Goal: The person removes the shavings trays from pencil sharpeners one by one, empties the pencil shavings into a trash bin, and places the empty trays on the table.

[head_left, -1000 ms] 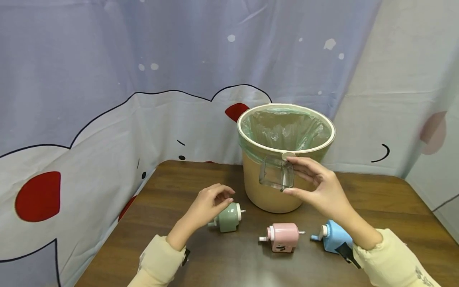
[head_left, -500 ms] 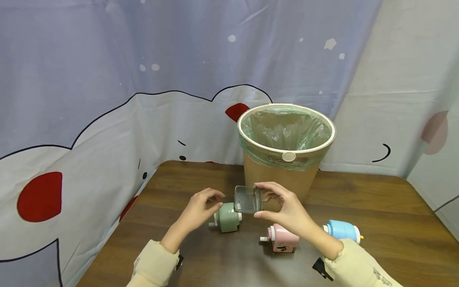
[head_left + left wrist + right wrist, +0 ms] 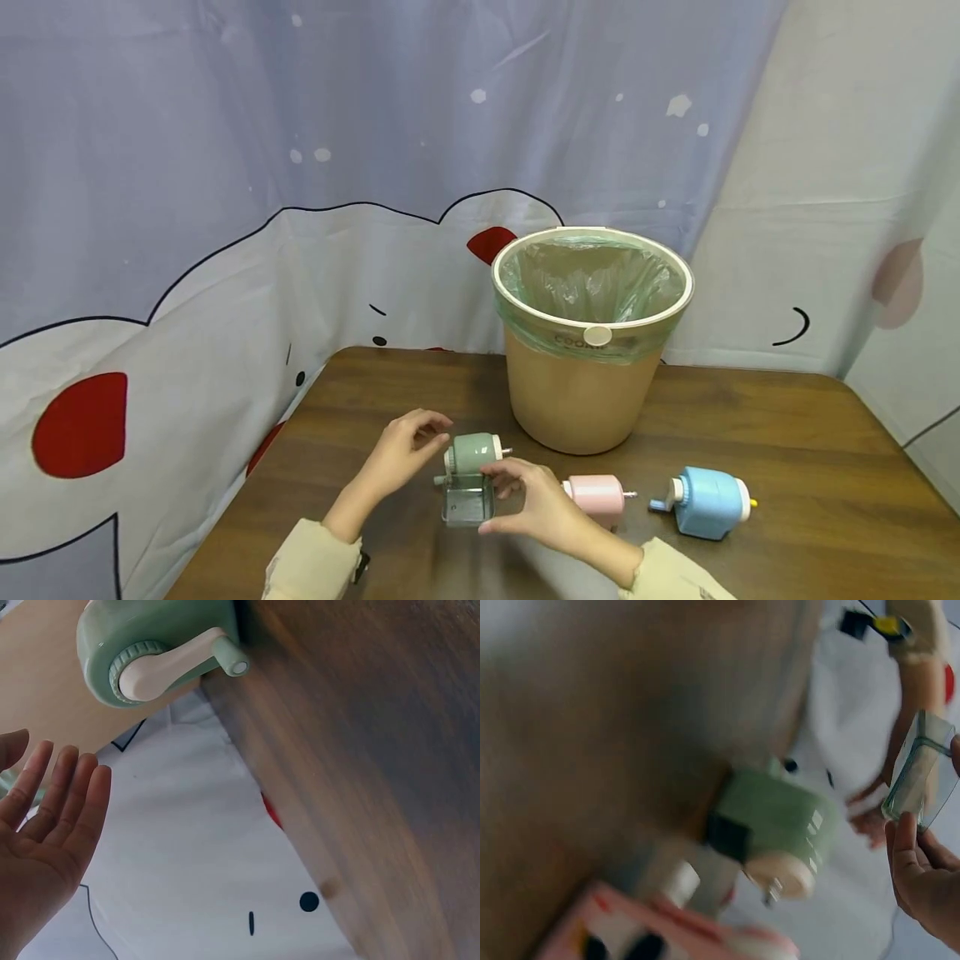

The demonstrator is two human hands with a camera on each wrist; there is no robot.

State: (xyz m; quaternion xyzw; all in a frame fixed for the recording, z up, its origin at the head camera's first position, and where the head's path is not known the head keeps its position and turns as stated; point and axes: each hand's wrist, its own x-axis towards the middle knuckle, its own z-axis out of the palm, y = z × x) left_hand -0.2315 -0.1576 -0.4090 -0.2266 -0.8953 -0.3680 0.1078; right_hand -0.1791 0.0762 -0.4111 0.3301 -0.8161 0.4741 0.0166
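My right hand (image 3: 536,512) pinches a clear plastic box (image 3: 467,502) by its right side, in front of the green sharpener (image 3: 474,452). In the right wrist view the clear box (image 3: 921,769) sits between the thumb and fingers. My left hand (image 3: 401,452) hovers just left of the green sharpener with relaxed fingers and holds nothing. The left wrist view shows that hand (image 3: 56,825) below the sharpener's crank (image 3: 176,664). A pink sharpener (image 3: 597,497), partly hidden by my right hand, lies right of it.
A tan bin (image 3: 581,400) with a green liner stands at the back of the wooden table (image 3: 757,417). A blue sharpener (image 3: 708,502) stands at the right. A printed curtain (image 3: 360,275) hangs behind the table.
My right hand has carried the clear box left and down, from in front of the bin to the green sharpener. My left hand has shifted slightly left.
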